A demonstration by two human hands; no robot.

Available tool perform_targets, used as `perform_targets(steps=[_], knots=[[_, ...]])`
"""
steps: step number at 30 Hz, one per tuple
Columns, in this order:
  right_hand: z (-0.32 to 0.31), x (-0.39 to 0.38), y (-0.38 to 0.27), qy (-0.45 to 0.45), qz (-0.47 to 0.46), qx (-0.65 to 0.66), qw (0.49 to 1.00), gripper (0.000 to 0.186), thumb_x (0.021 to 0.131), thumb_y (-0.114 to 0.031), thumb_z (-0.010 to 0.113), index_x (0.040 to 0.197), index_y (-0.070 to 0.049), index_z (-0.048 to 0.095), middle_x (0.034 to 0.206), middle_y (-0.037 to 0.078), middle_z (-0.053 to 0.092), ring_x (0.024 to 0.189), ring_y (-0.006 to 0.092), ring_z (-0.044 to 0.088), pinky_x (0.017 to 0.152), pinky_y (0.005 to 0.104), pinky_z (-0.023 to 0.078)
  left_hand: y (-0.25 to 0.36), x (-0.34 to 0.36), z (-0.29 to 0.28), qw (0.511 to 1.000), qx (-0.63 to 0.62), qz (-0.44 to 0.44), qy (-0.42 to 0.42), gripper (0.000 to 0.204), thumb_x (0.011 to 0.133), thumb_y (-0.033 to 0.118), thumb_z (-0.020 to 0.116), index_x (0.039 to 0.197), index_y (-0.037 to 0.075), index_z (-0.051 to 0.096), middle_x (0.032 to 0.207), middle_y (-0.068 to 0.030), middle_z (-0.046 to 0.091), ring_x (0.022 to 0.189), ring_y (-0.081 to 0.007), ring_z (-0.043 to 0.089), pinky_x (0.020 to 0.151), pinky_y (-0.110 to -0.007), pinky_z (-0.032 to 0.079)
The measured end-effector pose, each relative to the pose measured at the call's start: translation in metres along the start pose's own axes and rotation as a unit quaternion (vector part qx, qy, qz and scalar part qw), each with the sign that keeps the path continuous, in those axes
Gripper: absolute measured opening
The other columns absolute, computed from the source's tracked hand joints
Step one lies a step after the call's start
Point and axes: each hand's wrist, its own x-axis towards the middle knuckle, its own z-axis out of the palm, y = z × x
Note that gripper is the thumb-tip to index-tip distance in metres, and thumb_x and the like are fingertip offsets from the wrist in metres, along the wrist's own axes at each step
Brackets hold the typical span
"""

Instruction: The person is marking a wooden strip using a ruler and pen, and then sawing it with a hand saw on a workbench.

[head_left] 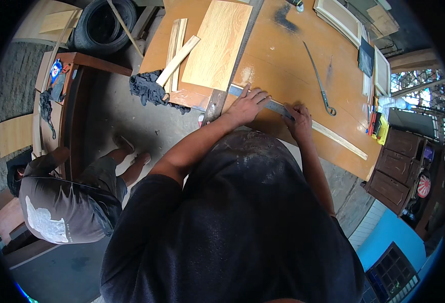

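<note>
Here I am: my left hand presses down with its fingers slightly spread across a grey metal ruler, and my right hand bends its fingers over the lower end; whether those are clamped tight, I can't tell. The ruler lies right under both hands, long axis running ten o'clock to four. A pale wooden strip pokes out past my right hand, the nearer one, along that same line toward four. Around us, the orange-brown surface: at two o'clock, a thin dark blade with a looped handle; at eleven, a broad wood-grain panel. Out in the room, a tyre sits at ten, a co-worker bends at eight, and a dark cabinet stands at four.
</note>
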Motion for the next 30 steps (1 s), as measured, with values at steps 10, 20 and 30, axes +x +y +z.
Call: perform_targets(steps=[10,20,30], knots=[[0.002,0.001,-0.001,0.008,-0.001,-0.007,1.0,0.046,0.075,-0.021,0.079,0.121,-0.022,0.072,0.104,0.007,0.058,0.103,0.0293,0.055,0.082,0.045,0.045,-0.003,-0.001,0.004,0.999,-0.039,-0.017,0.012,0.052,0.088,0.01,0.059,0.14,0.011,0.055,0.141,-0.0091,0.052,0.137,-0.0274,0.043,0.121,-0.057,0.018],[0.009,-0.001,0.0,0.021,0.013,0.004,1.0,0.045,0.074,-0.023,0.079,0.119,-0.021,0.072,0.106,0.008,0.059,0.105,0.03,0.055,0.086,0.0464,0.045,-0.002,0.0,-0.004,0.997,-0.072,-0.024,0.019,0.046,0.089,0.015,0.059,0.135,0.009,0.059,0.138,-0.008,0.054,0.136,-0.0268,0.043,0.121,-0.058,0.019],[-0.002,-0.022,0.012,0.097,0.086,-0.009,0.992,0.048,0.073,-0.016,0.077,0.12,-0.013,0.07,0.109,0.009,0.063,0.107,0.033,0.057,0.093,0.0481,0.044,-0.006,-0.002,-0.007,0.997,-0.071,-0.015,0.01,0.049,0.088,0.014,0.065,0.136,0.01,0.058,0.138,-0.0093,0.055,0.135,-0.0277,0.045,0.118,-0.057,0.026]])
